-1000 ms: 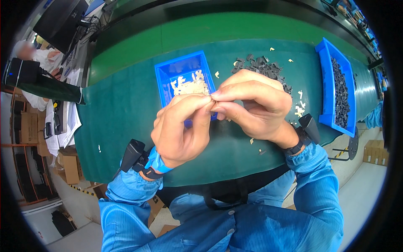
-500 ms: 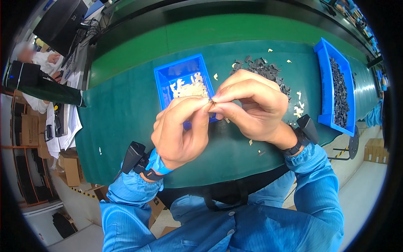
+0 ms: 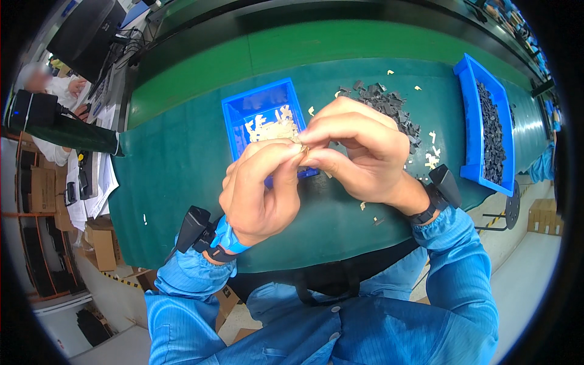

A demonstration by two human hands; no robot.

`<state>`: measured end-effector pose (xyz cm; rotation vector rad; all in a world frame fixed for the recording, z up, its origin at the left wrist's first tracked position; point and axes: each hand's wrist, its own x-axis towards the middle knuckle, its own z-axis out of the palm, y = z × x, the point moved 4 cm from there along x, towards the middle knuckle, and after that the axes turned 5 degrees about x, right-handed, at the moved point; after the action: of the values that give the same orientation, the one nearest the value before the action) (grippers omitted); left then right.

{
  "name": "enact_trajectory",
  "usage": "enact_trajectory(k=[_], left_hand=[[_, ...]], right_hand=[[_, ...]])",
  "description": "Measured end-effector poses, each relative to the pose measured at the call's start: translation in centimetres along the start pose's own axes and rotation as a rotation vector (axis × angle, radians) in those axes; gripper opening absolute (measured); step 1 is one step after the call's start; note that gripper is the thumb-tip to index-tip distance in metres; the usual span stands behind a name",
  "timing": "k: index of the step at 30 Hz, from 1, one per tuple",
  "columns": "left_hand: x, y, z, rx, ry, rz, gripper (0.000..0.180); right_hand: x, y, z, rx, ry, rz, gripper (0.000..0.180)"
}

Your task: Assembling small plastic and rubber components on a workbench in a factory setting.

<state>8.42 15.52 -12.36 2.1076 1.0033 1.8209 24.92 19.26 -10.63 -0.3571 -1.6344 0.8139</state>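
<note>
My left hand (image 3: 258, 188) and my right hand (image 3: 362, 149) meet fingertip to fingertip above the table. Each is closed in a pinch on one tiny brownish piece (image 3: 303, 149), mostly covered by the fingers, so its kind cannot be made out. Behind my left hand sits a blue bin (image 3: 230, 118) holding small cream-coloured plastic pieces (image 3: 274, 128). A heap of small black plastic pieces (image 3: 386, 100) lies on the table just beyond my right hand. A few cream pieces (image 3: 432, 159) are scattered right of that hand.
The table has a green mat (image 3: 176, 182). At its right end stands a blue bin (image 3: 466, 121) filled with black pieces (image 3: 491, 134). Papers (image 3: 104, 188) and a monitor (image 3: 87, 36) are on the left, where another person (image 3: 58, 91) in white sits. A round stool (image 3: 513, 207) stands at the right.
My right fingertips have shifted slightly to the left along the tiny piece, and a bit more of it shows. My left hand has barely moved.
</note>
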Motion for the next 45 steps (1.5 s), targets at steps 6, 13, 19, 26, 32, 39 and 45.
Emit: enact_trajectory(k=[6,13,19,26,32,39,45], left_hand=[[0.1,0.17,0.06,0.043,-0.103,0.112,0.019],[-0.02,0.02,-0.04,0.009,-0.002,0.018,0.022],[-0.02,0.02,-0.04,0.012,-0.004,0.026,0.023],[-0.06,-0.1,-0.07,0.024,0.004,0.032,0.025],[0.11,-0.18,-0.15,0.067,-0.105,0.114,0.022],[0.11,-0.23,-0.14,0.079,-0.1,0.115,0.02],[0.33,-0.05,-0.14,0.069,-0.113,0.143,0.018]], right_hand=[[0.11,-0.19,-0.21,-0.118,-0.053,-0.142,0.022],[0.12,-0.25,-0.22,-0.144,-0.039,-0.194,0.02],[0.1,-0.41,-0.27,-0.171,-0.037,-0.21,0.02],[0.06,-0.58,-0.23,-0.201,-0.031,-0.204,0.019],[-0.03,-0.68,-0.05,-0.228,-0.062,-0.205,0.019],[-0.25,-0.69,0.25,-0.249,-0.117,-0.175,0.022],[-0.38,-0.65,-0.11,-0.24,-0.088,-0.214,0.027]])
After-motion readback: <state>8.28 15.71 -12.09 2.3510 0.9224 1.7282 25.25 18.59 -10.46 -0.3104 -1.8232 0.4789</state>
